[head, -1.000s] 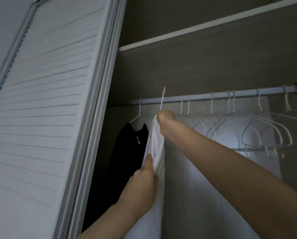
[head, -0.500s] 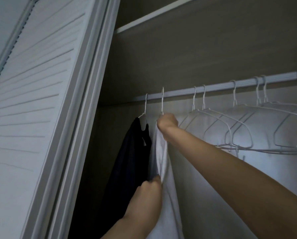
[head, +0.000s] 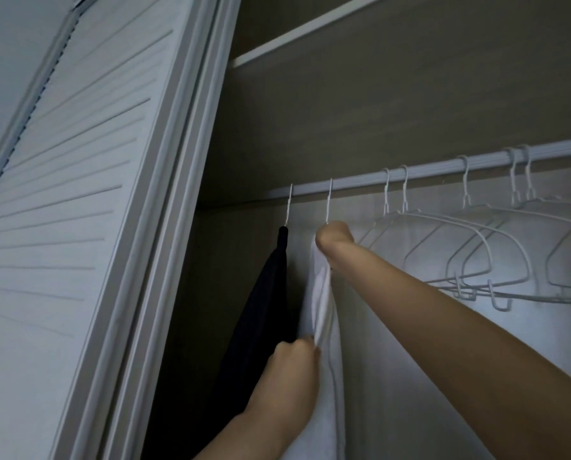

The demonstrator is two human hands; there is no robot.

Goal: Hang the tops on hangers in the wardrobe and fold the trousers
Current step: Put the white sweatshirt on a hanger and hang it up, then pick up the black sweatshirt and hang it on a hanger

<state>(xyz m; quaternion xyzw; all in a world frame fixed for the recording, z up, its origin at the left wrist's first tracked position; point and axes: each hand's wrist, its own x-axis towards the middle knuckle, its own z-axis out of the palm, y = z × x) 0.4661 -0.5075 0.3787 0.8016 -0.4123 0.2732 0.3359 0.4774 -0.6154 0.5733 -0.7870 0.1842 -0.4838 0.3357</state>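
A white top (head: 322,293) hangs on a white wire hanger (head: 328,202) whose hook is over the wardrobe rail (head: 427,171). My right hand (head: 334,235) is closed around the hanger's neck at the top's collar. Lower down, my left hand (head: 294,366) pinches the white top's edge. Just left of it a dark top (head: 264,310) hangs from its own wire hanger (head: 289,207).
Several bare white wire hangers (head: 476,247) hang along the rail to the right. A louvred wardrobe door (head: 62,194) stands open on the left. A shelf (head: 310,31) runs above the rail. The wardrobe's pale back panel (head: 443,343) is behind the clothes.
The white top's hanger hook went from held up near the rail to sitting over it. My left hand slid lower along the fabric. The view moved closer and left.
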